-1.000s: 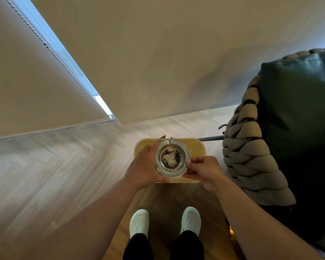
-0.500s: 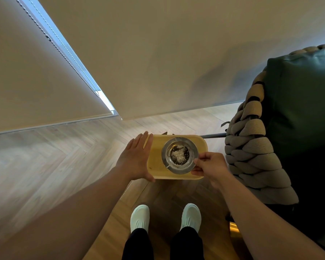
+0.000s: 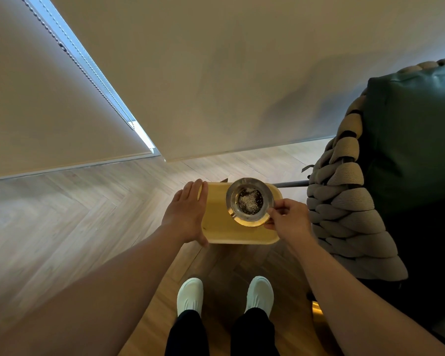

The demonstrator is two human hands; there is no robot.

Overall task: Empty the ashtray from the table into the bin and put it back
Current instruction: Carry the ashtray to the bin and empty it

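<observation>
a: where's the ashtray (image 3: 249, 201)?
b: over the small yellow table (image 3: 224, 231), full of ash — right hand (image 3: 289, 219) pinching its near rim between thumb and fingers. whether it rests on the top, i can't tell.
a: and the left hand (image 3: 186, 214)?
b: flat, fingers spread, at the table's left edge — holding nothing. white shoes (image 3: 190, 295) below, braided chair (image 3: 344, 214) to the right.

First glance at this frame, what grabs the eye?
The round metal ashtray, holding dark ash, sits at centre on the right part of a small yellow table, with the right hand pinching its near-right rim. The left hand lies open and flat at the table's left edge. On the right, a chair with thick braided beige rope and a dark green cushion fills the frame; white shoes show below.
</observation>
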